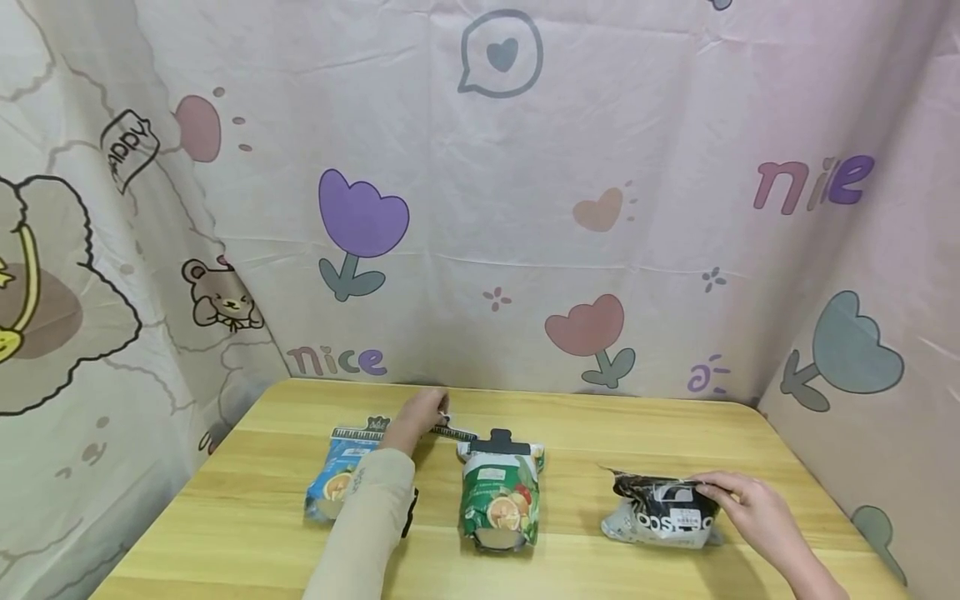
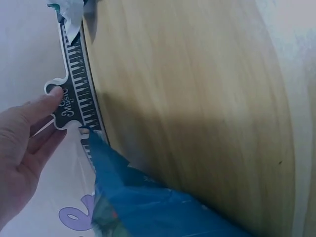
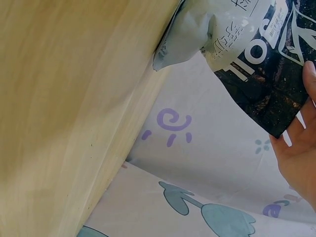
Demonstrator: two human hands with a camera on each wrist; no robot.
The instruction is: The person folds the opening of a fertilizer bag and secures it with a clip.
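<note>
At the back of the table, my left hand (image 1: 422,410) pinches the handle of a black bag clip (image 2: 79,94) with a piano-key pattern and the word Music. A blue bag (image 1: 341,479) with an orange picture lies beside the left forearm, a similar piano-key clip (image 1: 358,433) across its top. At the right, my right hand (image 1: 753,510) pinches the upper edge of a black and white bag (image 1: 671,515) between thumb and fingers. That bag's dark top edge (image 3: 261,98) is raised in the right wrist view.
A green bag (image 1: 498,500) with fruit pictures lies mid-table, a plain black clip (image 1: 501,447) across its top. Partly hidden by the left sleeve is a black object (image 1: 410,512). The patterned curtain (image 1: 480,208) stands along the table's back edge.
</note>
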